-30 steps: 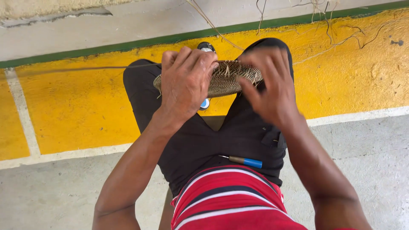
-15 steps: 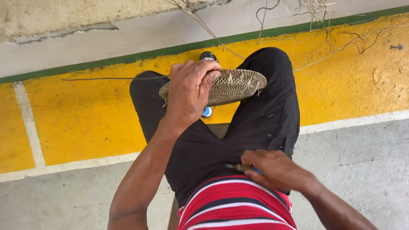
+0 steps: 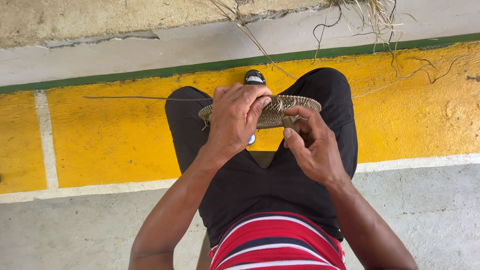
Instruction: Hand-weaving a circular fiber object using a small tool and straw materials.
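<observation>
While the left hand [image 3: 235, 120] clamps the flat woven disc [image 3: 280, 107] lying crosswise over the knees [image 3: 327, 87], right hand [image 3: 312, 145] fingers pinch its near edge; loose straw [image 3: 125, 98] trails left.

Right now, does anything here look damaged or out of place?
Nothing is broken. The left hand and right hand hold a woven disc; one loose strand sticks out sideways, and dry fibres hang from the wall.

Tan woven disc [image 3: 280, 111] — black shorts [image 3: 260, 185], yellow floor [image 3: 115, 140].
</observation>
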